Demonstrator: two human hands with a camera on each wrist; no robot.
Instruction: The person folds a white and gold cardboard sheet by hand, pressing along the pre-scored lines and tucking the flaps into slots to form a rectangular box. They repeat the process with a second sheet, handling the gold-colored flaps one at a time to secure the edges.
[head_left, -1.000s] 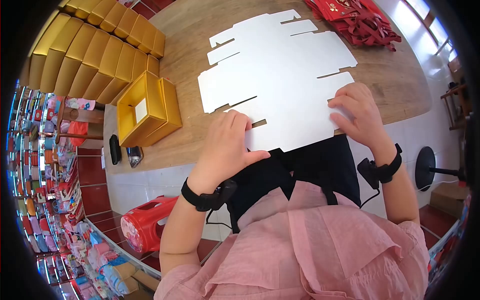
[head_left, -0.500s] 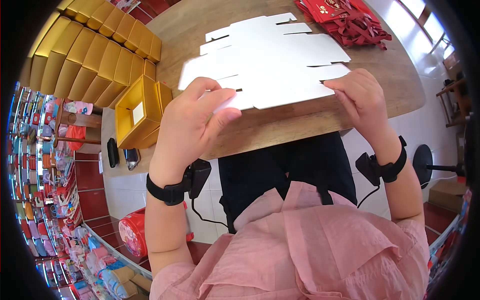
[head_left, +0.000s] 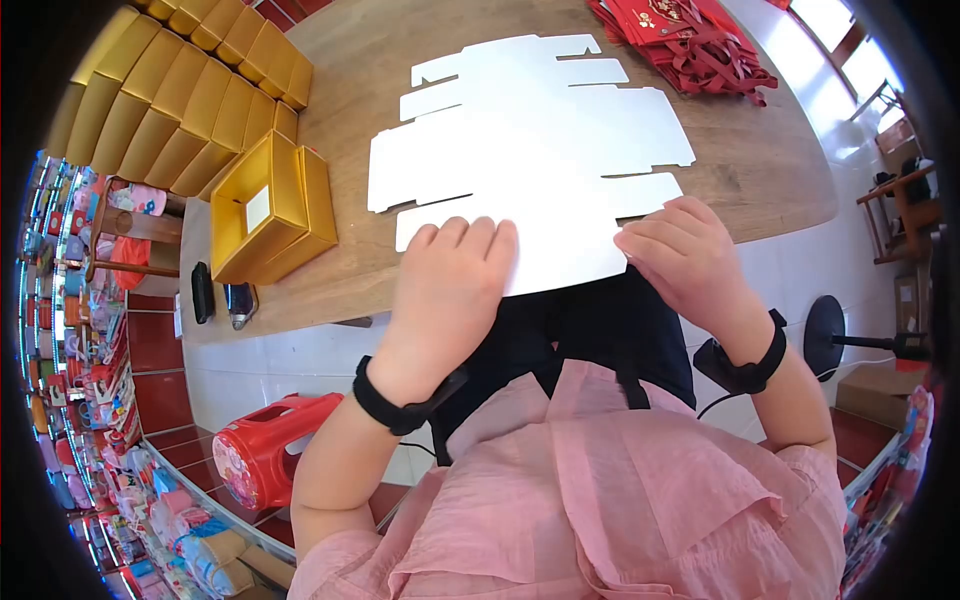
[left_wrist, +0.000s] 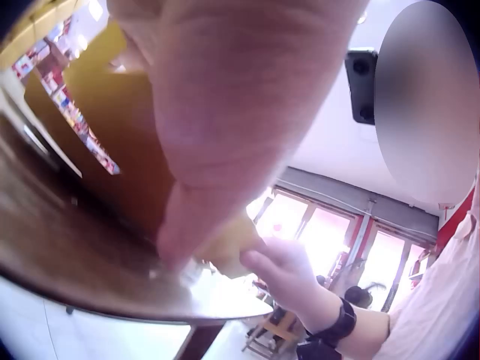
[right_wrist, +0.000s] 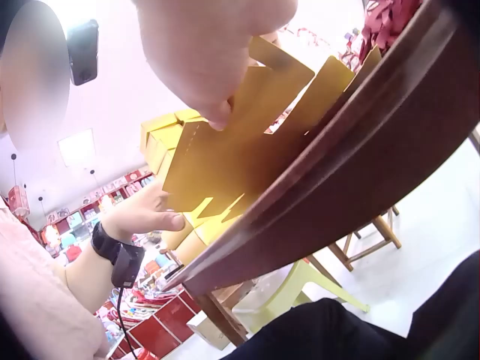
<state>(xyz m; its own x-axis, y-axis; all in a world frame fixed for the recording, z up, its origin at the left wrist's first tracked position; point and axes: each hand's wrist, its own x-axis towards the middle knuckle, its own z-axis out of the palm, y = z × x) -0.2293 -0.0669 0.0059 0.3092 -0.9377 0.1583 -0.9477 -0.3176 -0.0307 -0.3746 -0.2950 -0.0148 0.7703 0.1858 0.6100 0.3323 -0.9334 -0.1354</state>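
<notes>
White cardboard (head_left: 530, 150) is stretching far across the table (head_left: 765, 190), its long axis seemingly running near–far; our left hand (head_left: 450, 290) and right hand (head_left: 685, 255) are gripping its near end, equally close.

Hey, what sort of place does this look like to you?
Probably a small shop, with a table used for packing: there are crowded shelves of colourful goods, rows of gold boxes and a pile of red bags.
</notes>
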